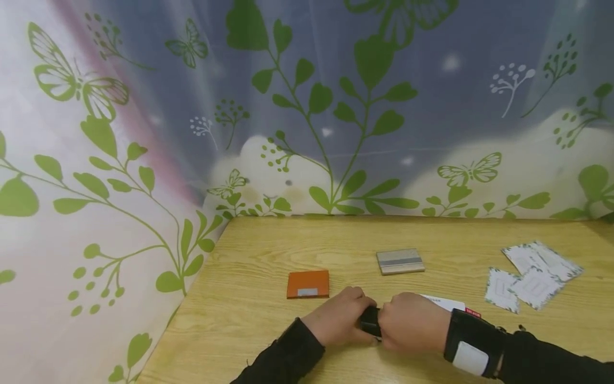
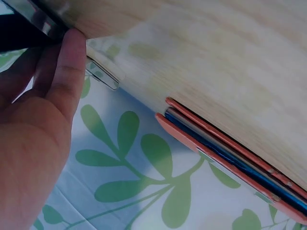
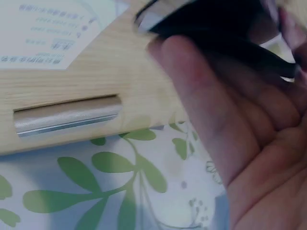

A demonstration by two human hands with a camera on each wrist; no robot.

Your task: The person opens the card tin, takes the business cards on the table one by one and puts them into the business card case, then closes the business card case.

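Note:
In the head view, a small black case (image 1: 370, 321), which looks like a card case, sits between my two hands near the front of the table. My left hand (image 1: 338, 318) grips its left side, thumb nearest me. My right hand (image 1: 414, 322) holds the other side, its back covering much of the case. A shiny metal face shows on the black case (image 2: 41, 18) in the left wrist view. From the right wrist, the case (image 3: 216, 28) looks spread apart at one end, with fingers beneath it. Left of my hands lies an orange card case (image 1: 307, 281).
A beige case (image 1: 400, 262) with a silver band lies beyond my hands. A white card (image 1: 443, 303) with a red end is partly hidden behind my right hand. Several leaf-edged white cards (image 1: 534, 285) overlap at the right. A printed curtain (image 1: 307, 176) borders the wooden table (image 1: 268, 240).

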